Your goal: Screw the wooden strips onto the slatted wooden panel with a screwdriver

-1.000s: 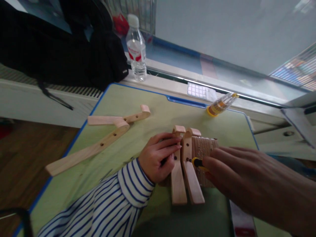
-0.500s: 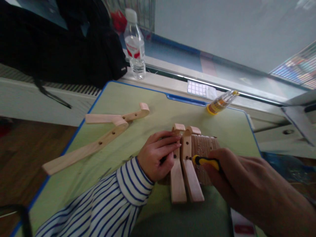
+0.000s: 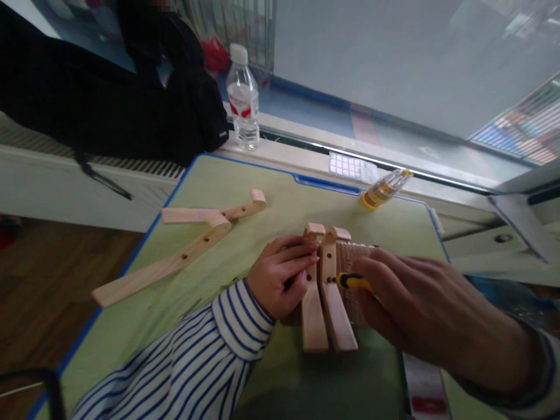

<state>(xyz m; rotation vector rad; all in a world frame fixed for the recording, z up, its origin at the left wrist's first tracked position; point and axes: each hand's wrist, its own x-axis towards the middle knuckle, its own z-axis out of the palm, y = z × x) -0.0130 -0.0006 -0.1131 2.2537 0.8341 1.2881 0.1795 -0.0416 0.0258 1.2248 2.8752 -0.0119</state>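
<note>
My right hand [image 3: 406,297] is closed round a yellow and black screwdriver [image 3: 354,282]. Its tip meets the lower dark hole or screw of a wooden hook piece [image 3: 336,315]. Beside that piece lies a second wooden hook piece [image 3: 312,321], and my left hand [image 3: 280,277] is closed on its upper part, fingertips at the gap between the two. Under both pieces is a brown ridged block [image 3: 350,256], partly hidden by my right hand. Two more wooden hook pieces, a long one [image 3: 161,268] and another [image 3: 190,215], lie touching at the left.
The pale green table [image 3: 280,204] has a blue edge. A bottle with a yellow base [image 3: 378,195] stands at its far right edge. On the ledge behind are a water bottle [image 3: 244,105], a white gridded sheet [image 3: 345,164] and a black bag [image 3: 175,111]. A phone-like object [image 3: 424,379] lies near right.
The view has shifted slightly. My right hand has turned on the screwdriver and now covers more of its handle. My left hand keeps its hold on the wooden piece.
</note>
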